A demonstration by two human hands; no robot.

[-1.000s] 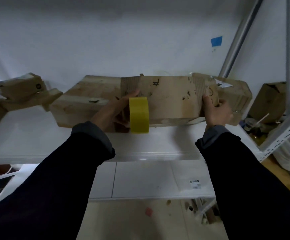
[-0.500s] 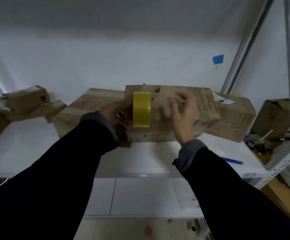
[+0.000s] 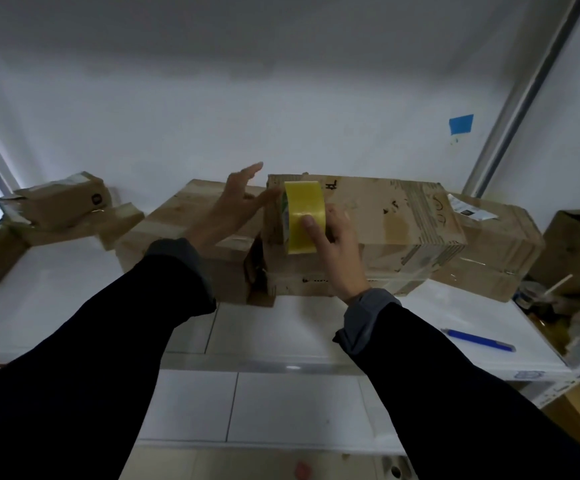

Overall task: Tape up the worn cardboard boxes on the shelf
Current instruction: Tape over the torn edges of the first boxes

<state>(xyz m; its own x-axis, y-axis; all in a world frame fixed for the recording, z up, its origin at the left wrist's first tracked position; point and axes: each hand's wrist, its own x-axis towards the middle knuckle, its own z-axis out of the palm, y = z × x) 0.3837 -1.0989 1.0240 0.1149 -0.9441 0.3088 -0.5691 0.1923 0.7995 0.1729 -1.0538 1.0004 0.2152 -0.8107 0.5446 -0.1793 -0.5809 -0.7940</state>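
A long worn cardboard box (image 3: 385, 230) lies across the white shelf (image 3: 316, 327) in the middle of the head view. A yellow tape roll (image 3: 302, 209) stands on edge against the box's left end. My right hand (image 3: 333, 251) grips the roll, thumb on its outer face. Left of the roll my left hand (image 3: 233, 206) hovers with its fingers spread, and one fingertip reaches toward the box's left edge. Another flat box (image 3: 184, 226) lies behind and left of my left hand.
Crumpled small boxes (image 3: 63, 202) sit at the far left. A taped box (image 3: 496, 244) and an open carton (image 3: 579, 247) stand at the right. A blue pen (image 3: 479, 340) lies near the shelf's front right. Metal shelf posts (image 3: 524, 91) rise at the right.
The tape roll passed from my left hand to my right hand. My left hand let go and spread open to the left. My right hand left the box's right end.
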